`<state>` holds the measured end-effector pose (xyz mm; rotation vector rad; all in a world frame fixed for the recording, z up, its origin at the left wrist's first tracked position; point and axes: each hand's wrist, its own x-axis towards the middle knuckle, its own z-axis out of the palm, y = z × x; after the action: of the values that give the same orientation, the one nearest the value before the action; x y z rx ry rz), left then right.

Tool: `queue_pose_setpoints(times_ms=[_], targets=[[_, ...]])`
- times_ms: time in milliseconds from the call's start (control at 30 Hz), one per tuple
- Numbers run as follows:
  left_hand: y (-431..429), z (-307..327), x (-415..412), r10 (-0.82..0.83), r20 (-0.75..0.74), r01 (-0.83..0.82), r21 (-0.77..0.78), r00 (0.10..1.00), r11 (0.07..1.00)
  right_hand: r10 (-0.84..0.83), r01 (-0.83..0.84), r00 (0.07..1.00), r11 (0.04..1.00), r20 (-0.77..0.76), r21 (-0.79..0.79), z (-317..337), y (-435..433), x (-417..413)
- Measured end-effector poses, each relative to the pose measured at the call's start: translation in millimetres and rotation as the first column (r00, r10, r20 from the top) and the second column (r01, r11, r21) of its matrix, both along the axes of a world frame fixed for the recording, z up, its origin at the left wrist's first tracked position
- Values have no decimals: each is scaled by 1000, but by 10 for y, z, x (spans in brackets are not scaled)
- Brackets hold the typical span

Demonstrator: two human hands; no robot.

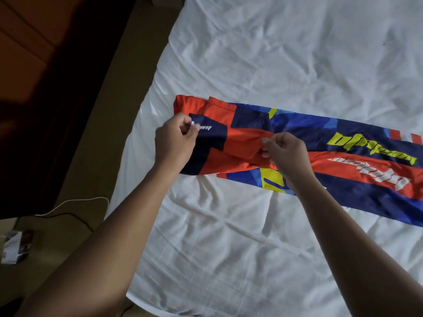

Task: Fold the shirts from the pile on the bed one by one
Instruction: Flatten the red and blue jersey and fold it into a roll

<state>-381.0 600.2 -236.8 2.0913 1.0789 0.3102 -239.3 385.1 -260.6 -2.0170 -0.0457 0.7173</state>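
Note:
A colourful shirt [343, 143] in orange, navy, blue and yellow with printed lettering lies folded into a long narrow strip across the white bed [274, 53], running off the right edge of the view. At its left end, my left hand [175, 139] pinches the navy sleeve edge by a small white tag. My right hand [283, 152] pinches a fold of orange fabric near the middle of the strip. The pile of other shirts is out of view.
The bed's left edge runs diagonally from top centre to bottom left. Beyond it is dim floor with a white cable [75, 203], a dark cable, and a small printed carton [16, 245]. Dark wooden furniture [27, 53] fills the upper left.

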Motion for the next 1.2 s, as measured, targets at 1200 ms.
queue_pose_setpoints(times_ms=[1200], targets=[[31, -612, -1116, -436, -225, 484, 250, 871, 838, 697, -459, 462, 717, 548, -525, -331, 425, -623]])
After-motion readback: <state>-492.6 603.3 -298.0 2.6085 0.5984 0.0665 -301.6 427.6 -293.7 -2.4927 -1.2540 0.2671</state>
